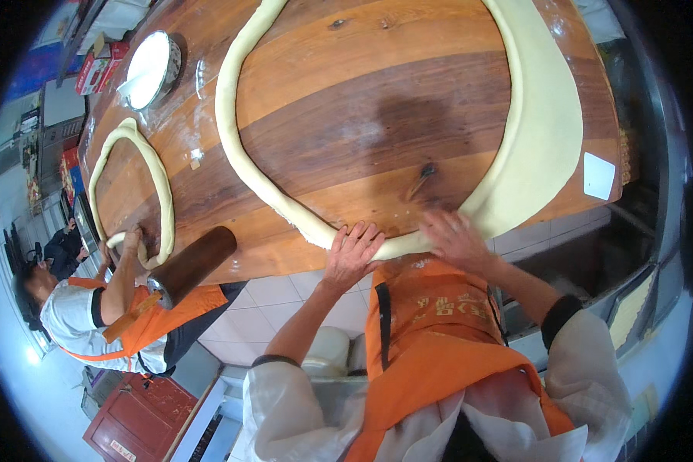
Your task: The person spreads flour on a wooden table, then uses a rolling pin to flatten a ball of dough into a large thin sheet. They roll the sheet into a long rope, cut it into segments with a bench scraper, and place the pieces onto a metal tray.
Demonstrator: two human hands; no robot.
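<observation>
A long rope of pale dough (229, 124) curves over the wooden table and passes along its near edge. On its right side the rope runs into a broad, flat dough sheet (548, 127). My left hand (353, 254) lies on the rope near the table's edge, fingers over the top. My right hand (456, 239), a little blurred, rests over the rope where it meets the sheet; its fingers look loosely bent, and the dough below them is partly hidden.
A thick wooden rolling pin (193, 267) lies at the table's near left edge. Beyond it a co-worker handles a smaller dough loop (167, 202). A bowl of white flour (148, 69) stands at the upper left. A white scraper (599, 176) lies by the right edge.
</observation>
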